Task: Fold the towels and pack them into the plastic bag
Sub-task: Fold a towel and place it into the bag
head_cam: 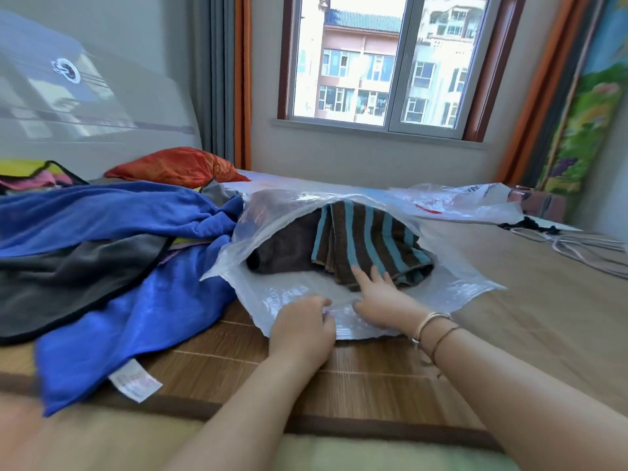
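— Forearms come up from the bottom edge, and both hands are at the mouth of the plastic bag [299, 294] on the bed's bamboo mat [373, 375].

— What are they doing there?

— Left hand [300, 329] has its fingers curled on the bag's near lower lip, pinching the film down against the mat. Right hand [380, 300] reaches just inside the opening, fingers straight and spread, the tips touching the near edge of the striped towel [367, 239].

— So the towel is already in?

— Mostly. It lies folded inside the bag, directly ahead of the right hand, beside a dark brown towel [285, 246] to its left. Its stripes run away from the person, towards the window; the bag's mouth faces the person.

— Which hand does the work next?

— I'd judge the right: it is the nearer one and sits behind the towel, so a push straight away from the body would seat it deeper while the left anchors the lip.

— Anything left to fold?

— A blue towel [119, 317] and a grey towel [68, 277] lie loose in a heap to the left, touching the bag's side.
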